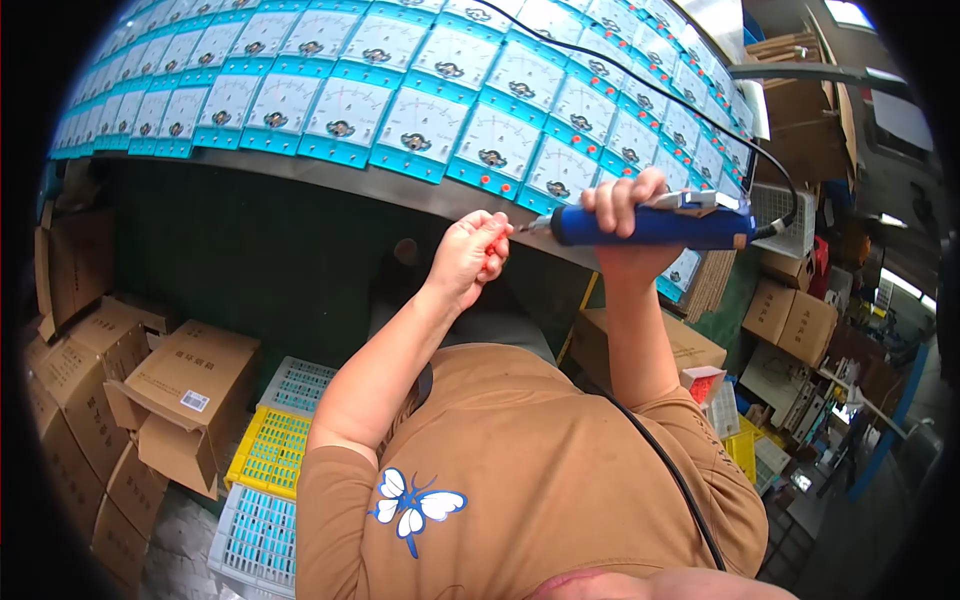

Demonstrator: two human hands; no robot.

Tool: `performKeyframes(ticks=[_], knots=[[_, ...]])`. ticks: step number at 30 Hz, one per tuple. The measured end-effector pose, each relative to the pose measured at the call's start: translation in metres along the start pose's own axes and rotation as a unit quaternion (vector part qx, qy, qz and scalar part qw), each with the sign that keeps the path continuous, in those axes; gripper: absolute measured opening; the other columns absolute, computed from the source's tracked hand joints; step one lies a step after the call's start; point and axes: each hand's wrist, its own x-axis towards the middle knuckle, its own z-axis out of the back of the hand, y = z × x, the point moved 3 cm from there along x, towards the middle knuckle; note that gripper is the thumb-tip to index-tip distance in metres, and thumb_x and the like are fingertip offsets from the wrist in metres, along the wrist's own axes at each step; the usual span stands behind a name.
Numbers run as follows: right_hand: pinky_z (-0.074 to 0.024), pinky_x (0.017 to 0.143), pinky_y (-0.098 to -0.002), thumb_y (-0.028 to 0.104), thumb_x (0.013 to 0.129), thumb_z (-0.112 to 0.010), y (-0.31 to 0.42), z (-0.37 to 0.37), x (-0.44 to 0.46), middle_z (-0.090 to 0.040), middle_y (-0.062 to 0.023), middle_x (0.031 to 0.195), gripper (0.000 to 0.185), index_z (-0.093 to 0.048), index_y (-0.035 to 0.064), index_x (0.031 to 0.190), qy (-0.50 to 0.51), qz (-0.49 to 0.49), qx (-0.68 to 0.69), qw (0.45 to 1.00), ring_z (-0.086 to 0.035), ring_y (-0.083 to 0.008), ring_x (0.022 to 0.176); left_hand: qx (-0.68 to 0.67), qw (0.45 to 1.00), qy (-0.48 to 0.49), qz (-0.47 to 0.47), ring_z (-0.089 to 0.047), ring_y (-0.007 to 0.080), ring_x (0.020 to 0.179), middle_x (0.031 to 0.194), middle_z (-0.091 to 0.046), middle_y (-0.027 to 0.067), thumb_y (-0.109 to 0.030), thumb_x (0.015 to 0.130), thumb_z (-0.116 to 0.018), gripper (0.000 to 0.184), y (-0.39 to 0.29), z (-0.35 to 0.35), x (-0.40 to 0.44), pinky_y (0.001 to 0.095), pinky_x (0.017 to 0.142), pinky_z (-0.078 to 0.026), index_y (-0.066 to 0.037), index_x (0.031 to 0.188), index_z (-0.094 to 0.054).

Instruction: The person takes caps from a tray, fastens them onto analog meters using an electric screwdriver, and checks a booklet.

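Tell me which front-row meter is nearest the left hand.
The leftmost meter with red pieces on its lower edge, just beyond the left hand; its left neighbour shows none.

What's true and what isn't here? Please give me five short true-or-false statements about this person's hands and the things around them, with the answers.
1. The right hand grips a blue power tool. True.
2. The left hand is empty. False: it holds small red pieces.
3. A black cable runs from the tool's rear end. True.
4. The dial meters are piled in a heap. False: they lie in rows.
5. The butterfly on the brown shirt is all red. False: it is white and blue.
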Motion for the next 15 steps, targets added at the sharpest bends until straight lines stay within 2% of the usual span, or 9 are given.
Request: performKeyframes(ticks=[1, 4, 7, 8, 11, 12, 15], knots=[[-0.0394, 0.078, -0.0384, 0.052, 0.089, -0.042, 0.000, 0.001, -0.008, -0.054, -0.0054, 0.062, 0.046, -0.054, 0.0073, 0.093, 0.016, -0.009, 0.002, 1.000, -0.052, -0.0199, 0.065, 0.007, 1.000, 0.008, 0.020, -0.039, 0.0027, 0.041, 0.062, -0.052, 0.0000, -0.024, 0.094, -0.055, 0.020, 0.003, -0.006, 0.001, 0.0158, 0.035, -0.026, -0.008, 0.083, -0.053], [-0.0393, 0.077, -0.0377, 0.055, 0.089, -0.041, 0.006, 0.009, -0.027, -0.054, -0.0056, 0.062, 0.050, -0.055, 0.0071, 0.093, -0.064, 0.003, 0.045, 0.997, -0.053, -0.0200, 0.065, 0.035, 0.996, 0.031, 0.078, -0.038, 0.0027, 0.041, 0.062, -0.051, 0.0000, -0.024, 0.094, -0.055, 0.020, 0.012, -0.018, 0.001, 0.0161, 0.035, -0.026, -0.008, 0.084, -0.053], [-0.0395, 0.076, -0.0362, 0.056, 0.089, -0.039, 0.014, 0.020, -0.033, -0.055, -0.0061, 0.063, 0.052, -0.056, 0.0069, 0.092, -0.103, 0.034, 0.038, 0.993, -0.053, -0.0204, 0.065, 0.031, 0.996, 0.040, 0.071, -0.040, 0.0026, 0.044, 0.064, -0.051, 0.0007, -0.025, 0.095, -0.054, 0.019, 0.017, -0.027, 0.007, 0.0157, 0.036, -0.027, -0.006, 0.090, -0.054], [-0.0403, 0.072, -0.0350, 0.056, 0.089, -0.040, 0.015, 0.022, -0.033, -0.056, -0.0074, 0.064, 0.053, -0.056, 0.0051, 0.092, -0.117, 0.069, -0.006, 0.991, -0.054, -0.0210, 0.064, 0.057, 0.997, 0.015, 0.049, -0.041, 0.0022, 0.047, 0.067, -0.051, 0.0011, -0.023, 0.097, -0.050, 0.020, 0.017, -0.031, 0.011, 0.0154, 0.037, -0.029, -0.003, 0.097, -0.055], [-0.0409, 0.069, -0.0352, 0.057, 0.087, -0.041, 0.019, 0.032, -0.033, -0.055, -0.0090, 0.063, 0.056, -0.055, 0.0031, 0.091, -0.128, 0.155, -0.163, 0.966, -0.055, -0.0216, 0.063, 0.092, 0.995, -0.027, 0.013, -0.042, 0.0020, 0.049, 0.069, -0.052, 0.0012, -0.021, 0.098, -0.046, 0.022, 0.021, -0.014, 0.024, 0.0152, 0.038, -0.030, -0.001, 0.101, -0.055], [-0.0374, 0.077, -0.0366, 0.057, 0.088, -0.037, 0.018, 0.033, -0.033, -0.056, -0.0109, 0.066, 0.055, -0.055, 0.0051, 0.093, -0.098, 0.147, -0.185, 0.967, -0.053, -0.0223, 0.065, 0.097, 0.995, -0.021, 0.019, -0.042, 0.0012, 0.048, 0.068, -0.053, -0.0004, -0.019, 0.098, -0.045, 0.021, 0.023, -0.008, 0.024, 0.0151, 0.039, -0.030, 0.000, 0.098, -0.056], [-0.0380, 0.075, -0.0367, 0.058, 0.088, -0.037, 0.008, 0.041, -0.032, -0.056, -0.0107, 0.065, 0.057, -0.054, 0.0044, 0.093, -0.104, 0.140, -0.199, 0.964, -0.054, -0.0225, 0.065, 0.063, 0.997, 0.010, 0.035, -0.043, 0.0009, 0.048, 0.069, -0.053, -0.0005, -0.018, 0.098, -0.045, 0.021, 0.022, -0.003, 0.017, 0.0142, 0.039, -0.030, 0.000, 0.099, -0.056]])
